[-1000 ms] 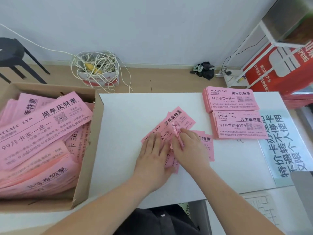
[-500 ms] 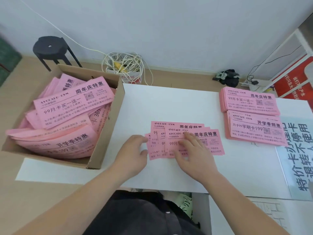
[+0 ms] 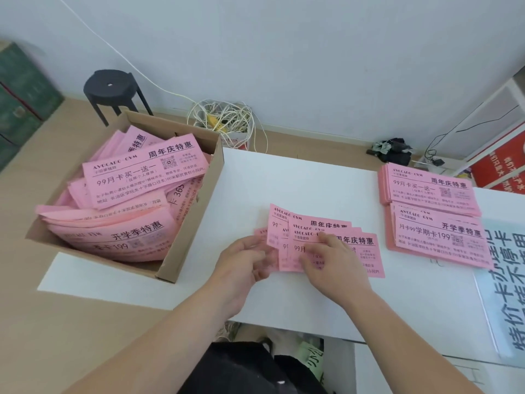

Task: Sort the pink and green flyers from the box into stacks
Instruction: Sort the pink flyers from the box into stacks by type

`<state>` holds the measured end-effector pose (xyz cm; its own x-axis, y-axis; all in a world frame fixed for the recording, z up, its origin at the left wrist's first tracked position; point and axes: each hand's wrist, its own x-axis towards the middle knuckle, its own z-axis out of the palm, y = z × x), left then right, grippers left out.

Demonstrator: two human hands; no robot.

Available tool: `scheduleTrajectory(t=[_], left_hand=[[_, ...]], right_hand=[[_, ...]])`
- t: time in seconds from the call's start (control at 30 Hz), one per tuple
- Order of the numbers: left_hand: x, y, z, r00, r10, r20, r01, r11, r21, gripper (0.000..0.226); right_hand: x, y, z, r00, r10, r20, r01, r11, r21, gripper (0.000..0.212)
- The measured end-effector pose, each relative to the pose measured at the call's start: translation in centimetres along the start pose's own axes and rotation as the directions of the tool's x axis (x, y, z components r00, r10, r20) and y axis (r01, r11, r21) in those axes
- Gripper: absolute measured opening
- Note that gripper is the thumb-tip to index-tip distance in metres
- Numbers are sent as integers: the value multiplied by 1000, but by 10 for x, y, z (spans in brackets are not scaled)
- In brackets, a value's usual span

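Note:
A cardboard box (image 3: pixel 196 223) at the left holds a loose heap of pink flyers (image 3: pixel 119 200). No green flyer shows. Several pink flyers (image 3: pixel 360 245) lie fanned out on the white table (image 3: pixel 306 183) in front of me. My right hand (image 3: pixel 332 263) rests flat on top of the fan with its fingers spread. My left hand (image 3: pixel 244 263) touches the fan's left edge with lightly bent fingers, its thumb lying over the lowest flyer. Two neat pink stacks sit at the right: a far stack (image 3: pixel 426 189) and a near stack (image 3: pixel 437 237).
A large pale-blue printed sheet (image 3: pixel 502 280) lies at the table's right edge. On the floor behind stand a black stool (image 3: pixel 110 89), a tangle of white cable (image 3: pixel 224 120) and a white rack with red signs (image 3: pixel 497 166).
The flyers went from a skewed pile under both hands to a level fan. My left hand slid off to the fan's left edge. The view has turned left.

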<state>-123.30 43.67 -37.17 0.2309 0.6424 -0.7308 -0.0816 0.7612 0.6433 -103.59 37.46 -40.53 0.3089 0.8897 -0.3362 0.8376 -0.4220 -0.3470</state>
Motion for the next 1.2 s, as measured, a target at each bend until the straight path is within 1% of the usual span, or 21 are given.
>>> scheduleTrajectory(t=[0.13, 0.17, 0.23, 0.3, 0.37, 0.4, 0.43, 0.47, 0.5, 0.53, 0.6, 0.67, 0.7, 0.77, 0.87, 0.9, 0.97, 1.03, 1.07, 1.13, 1.2], left_hand=[[15, 18, 9, 999, -29, 30, 26, 995, 96, 20], [16, 20, 13, 1000, -15, 24, 11, 987, 159, 16], [20, 16, 18, 994, 92, 51, -105, 924, 368, 13], [19, 4, 23, 950, 254, 180, -311, 771, 556, 19], [14, -14, 26, 860, 338, 382, -509, 507, 696, 33], [8, -24, 27, 822, 320, 471, -567, 386, 728, 41], [2, -33, 28, 801, 275, 532, -598, 319, 735, 47], [-2, -41, 27, 795, 232, 560, -606, 309, 733, 49], [-6, -48, 25, 795, 231, 562, -607, 328, 724, 47], [-9, -51, 21, 817, 259, 515, -577, 381, 723, 43], [-14, -45, 11, 914, 307, 265, -403, 613, 680, 42], [-14, -32, 1, 973, 230, 5, -198, 826, 528, 47], [-13, -28, -2, 977, 202, -68, -148, 871, 468, 50], [-13, -23, -7, 968, 219, -121, -150, 894, 423, 55], [-10, -17, -6, 976, 189, -105, -144, 931, 335, 53], [-9, -17, -3, 983, 167, -73, -140, 947, 290, 48], [-8, -13, 4, 993, 117, -35, -108, 977, 184, 39], [-3, -6, 9, 998, 58, -27, -56, 996, 73, 43], [0, -2, 10, 1000, 7, -20, -6, 1000, 23, 43], [10, 8, 12, 993, -115, 13, 115, 992, -45, 34], [18, 16, 14, 976, -187, 109, 193, 980, -48, 45]], right_hand=[[5, -2, -3, 1000, 13, 14, -13, 1000, -7, 27], [5, -2, -3, 1000, 9, 6, -9, 1000, 1, 27], [4, -3, -2, 1000, 1, -22, 0, 999, 47, 25], [3, -7, -6, 999, 39, -29, -35, 991, 131, 34], [2, -14, -15, 992, 123, -14, -115, 957, 268, 53], [2, -17, -20, 986, 164, -4, -154, 932, 328, 56], [1, -19, -22, 981, 193, 8, -183, 916, 356, 52], [0, -19, -22, 979, 202, 14, -196, 924, 328, 42], [0, -19, -22, 980, 198, 8, -192, 941, 278, 32], [-1, -19, -20, 981, 194, 5, -190, 953, 238, 25], [-1, -20, -17, 981, 191, -26, -180, 955, 238, 17], [-1, -23, -16, 982, 188, -32, -173, 950, 261, 21], [-2, -24, -15, 984, 175, -37, -160, 951, 264, 25], [-4, -27, -12, 990, 135, -48, -119, 963, 243, 39], [-5, -29, -9, 993, 122, -5, -119, 977, 178, 82], [-5, -29, -9, 992, 126, 19, -127, 980, 153, 90], [-6, -30, -10, 991, 120, 55, -126, 985, 121, 94], [-7, -28, -13, 992, 102, 71, -111, 984, 142, 85], [-6, -25, -14, 992, 100, 73, -111, 980, 164, 74], [-4, -18, -14, 994, 90, 59, -100, 976, 193, 51], [-2, -14, -15, 996, 78, 51, -85, 984, 157, 41]])
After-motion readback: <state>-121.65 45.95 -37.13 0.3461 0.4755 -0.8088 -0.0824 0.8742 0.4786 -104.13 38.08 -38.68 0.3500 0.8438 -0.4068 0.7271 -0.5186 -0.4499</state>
